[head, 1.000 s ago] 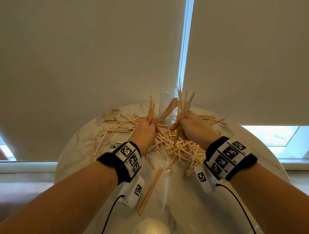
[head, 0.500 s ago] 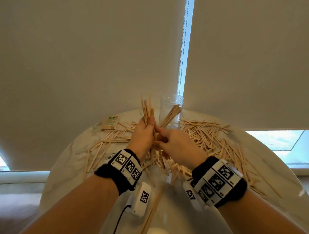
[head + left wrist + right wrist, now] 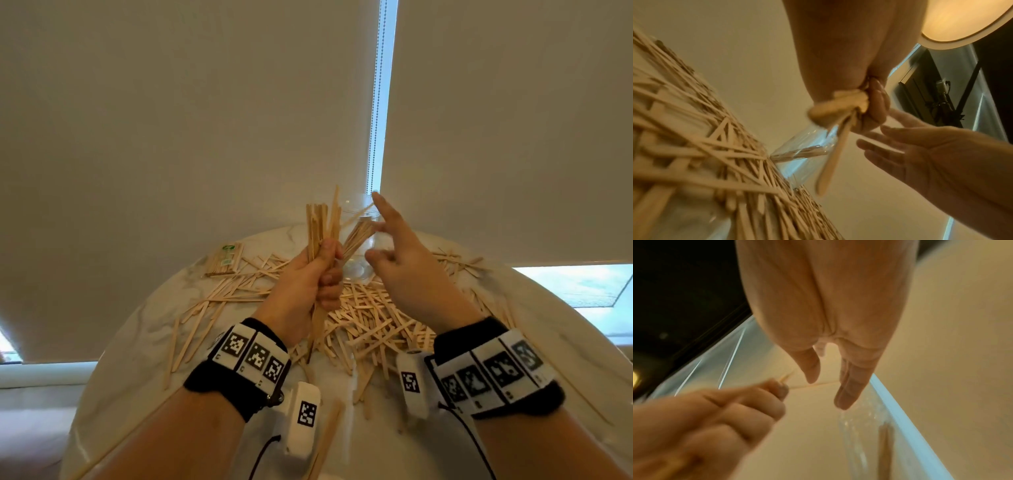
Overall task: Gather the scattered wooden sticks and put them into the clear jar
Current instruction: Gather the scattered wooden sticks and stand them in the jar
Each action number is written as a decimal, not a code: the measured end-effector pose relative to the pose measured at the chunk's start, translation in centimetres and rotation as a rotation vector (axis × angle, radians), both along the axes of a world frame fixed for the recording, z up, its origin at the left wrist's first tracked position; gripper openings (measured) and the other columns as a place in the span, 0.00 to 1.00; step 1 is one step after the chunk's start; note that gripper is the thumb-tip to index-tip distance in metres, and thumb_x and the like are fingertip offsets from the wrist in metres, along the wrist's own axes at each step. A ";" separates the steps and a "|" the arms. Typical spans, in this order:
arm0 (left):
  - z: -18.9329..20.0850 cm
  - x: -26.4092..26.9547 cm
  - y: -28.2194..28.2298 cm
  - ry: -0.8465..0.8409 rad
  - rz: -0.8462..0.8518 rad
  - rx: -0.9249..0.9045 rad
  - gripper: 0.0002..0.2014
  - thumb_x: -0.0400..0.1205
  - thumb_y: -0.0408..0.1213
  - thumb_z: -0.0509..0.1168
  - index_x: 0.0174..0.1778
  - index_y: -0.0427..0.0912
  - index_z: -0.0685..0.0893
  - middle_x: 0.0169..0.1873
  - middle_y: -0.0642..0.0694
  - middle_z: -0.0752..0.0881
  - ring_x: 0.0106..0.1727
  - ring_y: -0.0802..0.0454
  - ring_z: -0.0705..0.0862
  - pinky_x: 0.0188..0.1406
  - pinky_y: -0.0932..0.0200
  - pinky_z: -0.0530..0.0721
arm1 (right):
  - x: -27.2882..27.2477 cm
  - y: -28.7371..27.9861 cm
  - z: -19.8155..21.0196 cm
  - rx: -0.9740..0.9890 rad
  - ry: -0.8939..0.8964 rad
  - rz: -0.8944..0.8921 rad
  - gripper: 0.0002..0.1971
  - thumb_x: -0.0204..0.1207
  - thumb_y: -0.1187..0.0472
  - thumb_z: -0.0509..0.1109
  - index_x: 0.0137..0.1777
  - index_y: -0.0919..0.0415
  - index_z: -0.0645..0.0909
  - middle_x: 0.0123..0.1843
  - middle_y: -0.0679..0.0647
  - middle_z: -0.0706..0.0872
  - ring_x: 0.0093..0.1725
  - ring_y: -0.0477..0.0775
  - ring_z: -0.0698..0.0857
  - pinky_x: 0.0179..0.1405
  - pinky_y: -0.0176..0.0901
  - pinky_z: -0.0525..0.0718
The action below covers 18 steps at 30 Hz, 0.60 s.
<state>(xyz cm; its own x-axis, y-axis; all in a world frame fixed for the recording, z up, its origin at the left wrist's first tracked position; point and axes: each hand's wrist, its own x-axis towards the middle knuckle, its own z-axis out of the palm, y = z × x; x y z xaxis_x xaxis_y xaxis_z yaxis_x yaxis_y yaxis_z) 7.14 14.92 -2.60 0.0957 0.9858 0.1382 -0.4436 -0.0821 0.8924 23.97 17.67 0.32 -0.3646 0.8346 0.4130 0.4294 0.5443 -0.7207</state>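
Wooden sticks [image 3: 322, 226] now bundled in left hand [image 3: 305, 284] alone, right hand [image 3: 404, 260] released, fingers spread beside clear jar [image 3: 359, 240]

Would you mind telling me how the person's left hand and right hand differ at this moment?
The left hand is a fist, gripping a bundle of wooden sticks upright; the right hand has straight, spread fingers and holds nothing. The left hand is beside the clear jar, on its left, while the right hand reaches up in front of it. Both are raised above the scattered sticks on the table.
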 end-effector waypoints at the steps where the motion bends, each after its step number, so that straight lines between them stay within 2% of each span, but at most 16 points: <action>1: -0.2 0.3 -0.1 0.004 -0.064 -0.012 0.13 0.88 0.48 0.58 0.46 0.44 0.79 0.27 0.50 0.63 0.23 0.57 0.62 0.20 0.65 0.61 | 0.0 0.4 -0.2 0.089 -0.070 -0.017 0.34 0.87 0.59 0.63 0.83 0.27 0.53 0.77 0.42 0.69 0.54 0.39 0.83 0.54 0.39 0.82; 2: -0.3 0.6 -0.2 0.008 -0.121 -0.023 0.13 0.88 0.48 0.58 0.46 0.44 0.79 0.27 0.50 0.62 0.22 0.58 0.61 0.19 0.65 0.61 | 0.0 0.9 -0.4 0.152 -0.140 -0.039 0.33 0.87 0.60 0.64 0.84 0.31 0.57 0.79 0.44 0.66 0.60 0.41 0.81 0.56 0.38 0.80; 3: -0.4 0.9 -0.3 0.011 -0.163 -0.029 0.13 0.88 0.48 0.58 0.45 0.44 0.79 0.27 0.50 0.61 0.22 0.58 0.61 0.20 0.65 0.60 | 0.0 1.4 -0.7 0.198 -0.186 -0.080 0.26 0.86 0.59 0.64 0.80 0.37 0.68 0.78 0.45 0.69 0.62 0.44 0.80 0.56 0.37 0.78; 4: -0.4 1.2 -0.4 0.012 -0.188 -0.030 0.13 0.88 0.48 0.58 0.45 0.44 0.79 0.27 0.49 0.61 0.22 0.58 0.61 0.20 0.65 0.59 | 0.0 1.8 -1.0 0.229 -0.199 -0.122 0.18 0.86 0.58 0.65 0.73 0.43 0.78 0.71 0.46 0.75 0.60 0.46 0.81 0.54 0.36 0.76; 6: -0.3 1.5 -0.4 0.002 -0.183 -0.023 0.14 0.88 0.49 0.59 0.44 0.44 0.78 0.26 0.50 0.62 0.21 0.59 0.62 0.19 0.66 0.61 | 0.2 2.1 -1.5 0.249 -0.217 -0.183 0.10 0.85 0.56 0.66 0.59 0.49 0.87 0.54 0.45 0.82 0.50 0.47 0.82 0.44 0.35 0.73; 7: -0.2 1.5 -0.3 -0.007 -0.149 -0.021 0.14 0.87 0.50 0.60 0.43 0.43 0.78 0.26 0.50 0.63 0.21 0.59 0.62 0.19 0.66 0.62 | 0.4 2.1 -1.8 0.245 -0.256 -0.217 0.09 0.85 0.55 0.66 0.57 0.50 0.88 0.48 0.44 0.82 0.46 0.45 0.81 0.40 0.33 0.72; 9: -0.1 1.2 -0.1 -0.039 -0.024 -0.015 0.14 0.84 0.51 0.63 0.40 0.44 0.76 0.26 0.50 0.66 0.23 0.58 0.64 0.21 0.66 0.66 | 1.1 2.0 -2.0 0.180 -0.283 -0.277 0.09 0.85 0.54 0.65 0.55 0.51 0.88 0.44 0.43 0.83 0.41 0.41 0.79 0.36 0.31 0.69; 10: -0.1 1.1 0.0 -0.064 0.049 -0.013 0.14 0.84 0.51 0.63 0.40 0.44 0.75 0.28 0.50 0.68 0.25 0.57 0.66 0.24 0.64 0.68 | 1.6 1.8 -2.0 0.122 -0.223 -0.276 0.09 0.86 0.54 0.65 0.55 0.51 0.87 0.43 0.42 0.84 0.40 0.40 0.80 0.36 0.33 0.71; 12: -0.1 1.1 0.2 -0.104 0.166 -0.007 0.14 0.87 0.49 0.59 0.43 0.42 0.75 0.32 0.46 0.77 0.29 0.54 0.74 0.31 0.59 0.76 | 1.8 1.1 -1.8 0.012 -0.010 -0.189 0.05 0.84 0.54 0.68 0.53 0.50 0.86 0.39 0.44 0.88 0.39 0.43 0.86 0.41 0.40 0.82; 13: -0.1 1.2 0.1 -0.104 0.203 -0.002 0.15 0.89 0.48 0.57 0.46 0.40 0.77 0.37 0.43 0.83 0.34 0.50 0.81 0.37 0.55 0.82 | 1.6 0.4 -1.4 -0.012 0.074 -0.136 0.03 0.83 0.54 0.70 0.52 0.49 0.86 0.38 0.45 0.90 0.39 0.45 0.88 0.43 0.45 0.87; 14: 0.0 1.5 0.0 -0.094 0.220 0.008 0.15 0.90 0.47 0.55 0.51 0.37 0.79 0.43 0.40 0.88 0.41 0.45 0.87 0.45 0.48 0.87 | 1.2 -0.3 -1.0 -0.016 0.139 -0.092 0.02 0.81 0.55 0.72 0.51 0.49 0.86 0.38 0.44 0.91 0.39 0.45 0.89 0.43 0.45 0.89; 16: -0.1 2.0 -0.2 -0.063 0.218 0.051 0.19 0.91 0.46 0.52 0.64 0.35 0.78 0.57 0.37 0.90 0.57 0.39 0.89 0.60 0.37 0.85 | 0.4 -1.6 -0.5 0.021 0.219 -0.024 0.02 0.81 0.57 0.73 0.48 0.51 0.86 0.36 0.38 0.91 0.36 0.41 0.90 0.37 0.32 0.87; 18: -0.2 2.4 -0.3 -0.031 0.219 0.093 0.20 0.91 0.46 0.51 0.70 0.36 0.76 0.62 0.40 0.88 0.64 0.42 0.87 0.64 0.35 0.83 | 0.0 -2.1 -0.3 0.073 0.226 -0.029 0.03 0.82 0.58 0.73 0.47 0.52 0.88 0.36 0.36 0.90 0.35 0.38 0.90 0.37 0.28 0.85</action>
<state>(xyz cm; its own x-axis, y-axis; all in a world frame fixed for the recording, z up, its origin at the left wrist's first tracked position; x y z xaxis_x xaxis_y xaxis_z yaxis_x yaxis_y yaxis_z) 9.53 14.59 -2.78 -0.1248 0.9653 0.2292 -0.4337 -0.2609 0.8625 23.95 15.56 0.00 -0.2324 0.8083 0.5410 0.2775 0.5882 -0.7596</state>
